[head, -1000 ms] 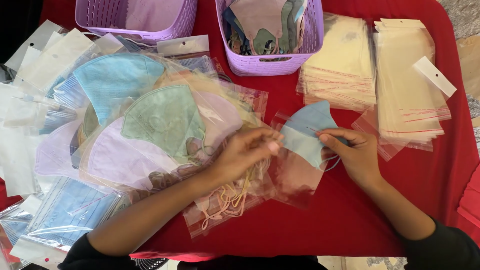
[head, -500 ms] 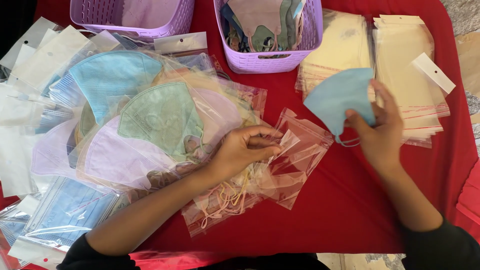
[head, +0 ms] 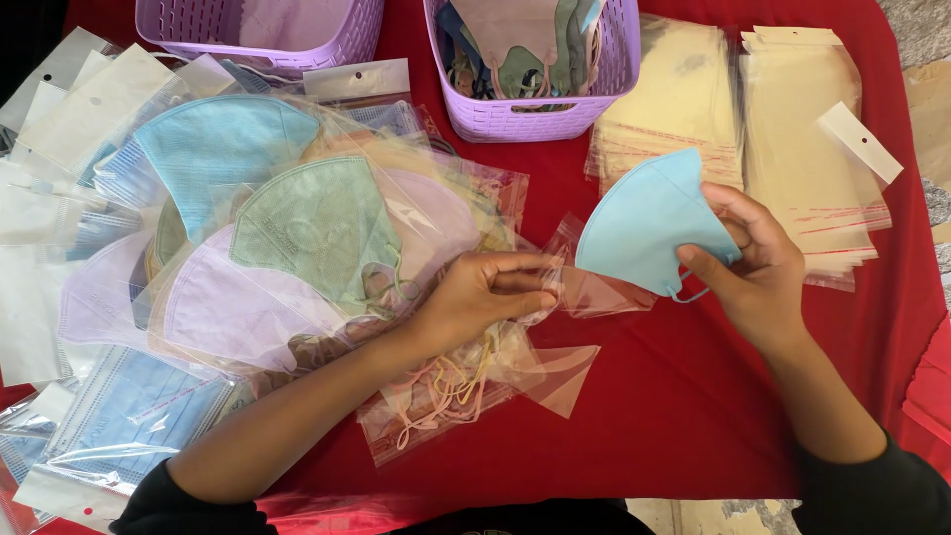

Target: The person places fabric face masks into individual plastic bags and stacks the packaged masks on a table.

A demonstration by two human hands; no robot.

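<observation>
Blue mask (head: 649, 223) held up in the right hand (head: 758, 263), pinched at its right edge, above the red table (head: 674, 396) right of centre. Left hand (head: 485, 297) pinches the mouth of a clear bag (head: 594, 292) just beside it, touching the mask's lower edge. Bagged masks (head: 297, 238) heap toward the left edge (two purple baskets (head: 535, 109) at the far edge), empty bags (head: 802, 168) at the far right corner.

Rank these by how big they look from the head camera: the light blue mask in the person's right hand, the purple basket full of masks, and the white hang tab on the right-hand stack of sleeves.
1. Purple basket, though its top is cut off by the picture edge.
2. Light blue mask, somewhat smaller; it is raised nearer the camera, so the gap is unsure.
3. White hang tab, clearly smallest.
</observation>
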